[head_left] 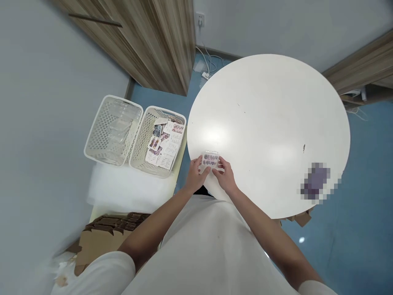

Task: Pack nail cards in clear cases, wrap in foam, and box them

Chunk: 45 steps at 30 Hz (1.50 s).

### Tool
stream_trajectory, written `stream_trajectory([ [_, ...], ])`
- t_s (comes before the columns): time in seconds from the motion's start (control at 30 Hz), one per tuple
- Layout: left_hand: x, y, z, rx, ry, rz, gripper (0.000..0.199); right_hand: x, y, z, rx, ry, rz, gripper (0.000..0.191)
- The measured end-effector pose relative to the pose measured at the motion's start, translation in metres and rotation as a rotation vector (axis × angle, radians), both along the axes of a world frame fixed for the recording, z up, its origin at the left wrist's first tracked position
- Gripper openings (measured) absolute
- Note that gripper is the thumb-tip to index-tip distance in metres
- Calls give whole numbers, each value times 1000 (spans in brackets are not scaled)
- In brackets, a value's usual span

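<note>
A small clear plastic case holds two rows of purplish, nail-shaped pieces that look like press-on nails. It is at the near left edge of the round white table. My left hand grips the left side of the case, with its thumb at the lower edge. On the opposite side, the fingers and thumb of my right hand are closed round the right end. Whether the case rests on the tabletop or is held just above it, I cannot tell.
Left of the table, one white basket contains printed cards and nail sets; another basket has clear plastic cases. Folded cardboard boxes are stacked at lower left. A blurred purple object lies on the table's right. Cables run along the floor.
</note>
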<state>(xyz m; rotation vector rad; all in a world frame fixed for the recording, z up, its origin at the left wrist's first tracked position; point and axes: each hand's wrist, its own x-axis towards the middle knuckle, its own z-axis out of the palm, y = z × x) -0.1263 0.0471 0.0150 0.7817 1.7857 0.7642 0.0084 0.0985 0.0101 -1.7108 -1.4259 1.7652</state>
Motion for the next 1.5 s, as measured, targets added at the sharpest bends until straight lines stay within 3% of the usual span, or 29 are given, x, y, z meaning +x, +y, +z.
stream_trajectory([
  [0.23,-43,36,-15,-65,17,-2,63,-52,33,-17,-12,-15,33,64],
  [0.63,-56,54,-18,-3,95,16,61,-78,51,-25,54,-43,34,66],
  [1.23,-49,47,-19,1,45,19,68,-77,45,-26,66,-40,41,84],
  [1.5,-41,19,-17,-11,17,19,72,-40,20,-3,-46,-3,98,92],
])
